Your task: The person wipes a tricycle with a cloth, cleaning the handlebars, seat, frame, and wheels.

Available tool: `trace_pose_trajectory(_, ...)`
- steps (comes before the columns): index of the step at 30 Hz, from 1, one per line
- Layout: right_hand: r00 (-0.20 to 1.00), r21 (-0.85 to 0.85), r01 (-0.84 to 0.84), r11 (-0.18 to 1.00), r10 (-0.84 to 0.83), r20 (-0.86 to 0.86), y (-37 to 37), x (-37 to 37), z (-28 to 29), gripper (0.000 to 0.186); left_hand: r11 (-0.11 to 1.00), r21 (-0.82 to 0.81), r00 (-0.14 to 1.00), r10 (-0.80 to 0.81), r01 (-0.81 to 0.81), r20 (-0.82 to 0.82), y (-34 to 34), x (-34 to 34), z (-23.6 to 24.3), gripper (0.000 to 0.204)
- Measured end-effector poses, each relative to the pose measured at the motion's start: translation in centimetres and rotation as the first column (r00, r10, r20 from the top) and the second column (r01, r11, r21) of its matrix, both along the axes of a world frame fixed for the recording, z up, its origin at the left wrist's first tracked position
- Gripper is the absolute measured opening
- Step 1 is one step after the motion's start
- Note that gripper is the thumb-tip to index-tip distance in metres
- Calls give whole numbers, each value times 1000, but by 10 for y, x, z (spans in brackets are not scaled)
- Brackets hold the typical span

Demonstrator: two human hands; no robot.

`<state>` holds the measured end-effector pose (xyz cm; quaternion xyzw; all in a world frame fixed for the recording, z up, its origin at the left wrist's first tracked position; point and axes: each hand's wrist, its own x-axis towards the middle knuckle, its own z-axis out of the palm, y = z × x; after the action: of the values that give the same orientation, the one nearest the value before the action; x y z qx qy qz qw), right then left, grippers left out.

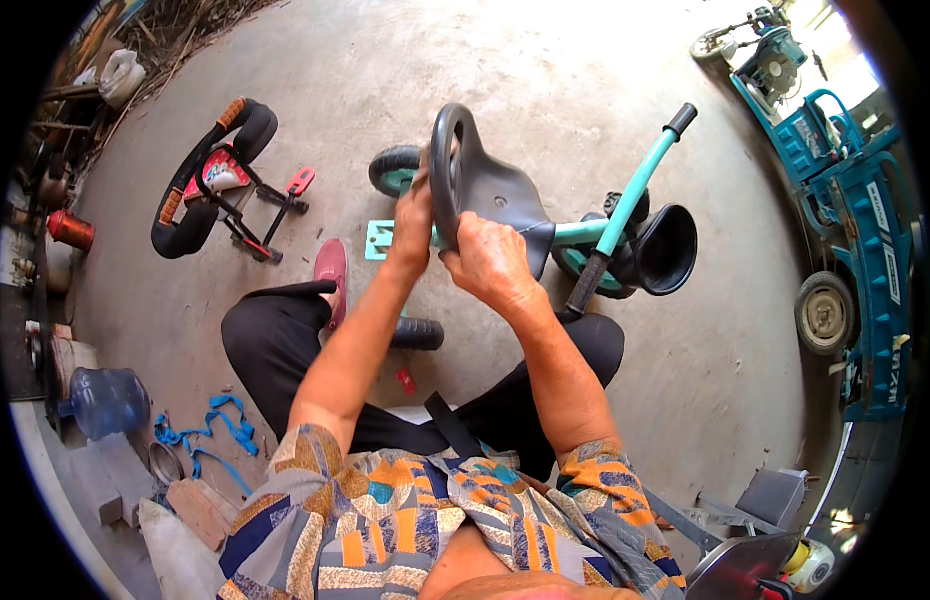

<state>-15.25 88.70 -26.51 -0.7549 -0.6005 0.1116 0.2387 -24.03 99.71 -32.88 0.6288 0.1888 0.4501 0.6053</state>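
Note:
A child's tricycle with a turquoise frame stands in front of me. Its black plastic seat has a looped backrest facing left. My right hand is closed around the seat's near edge, at the foot of the backrest; its fingertips are partly hidden. Along the outer side of the backrest lies my left hand, its fingers stretched upward and slightly blurred, the tips partly out of sight. Black grips end the handlebar, and a black bucket-shaped basket sits at the front. One rear wheel shows beyond my left hand.
A black ride-on frame with a red seat lies at left. Between my legs is a small red piece. Blue straps and a water jug are at lower left. A teal cargo vehicle stands at right.

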Motion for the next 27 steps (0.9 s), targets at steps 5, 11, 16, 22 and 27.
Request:
trace_pose_trajectory(5,999,-21,2,1000,-1,42,2,2,0,27,938,-331,993,-115,103,-17,31,23,23,27)
trace_pose_trajectory(11,999,-55,23,998,-20,41,2,0,2,31,999,17,999,43,-43,4,31,34,-9,30)
trace_pose_trajectory(16,999,-56,21,998,-19,39,3,2,4,32,900,357,918,338,-250,-208,0,11,-28,35)
trace_pose_trajectory(22,999,-61,30,998,-28,41,6,5,3,33,800,-588,975,206,-118,84,-69,-5,-39,23)
trace_pose_trajectory(27,997,44,71,997,-70,-21,9,-3,0,44,810,-571,979,198,-135,50,-92,-15,-50,45)
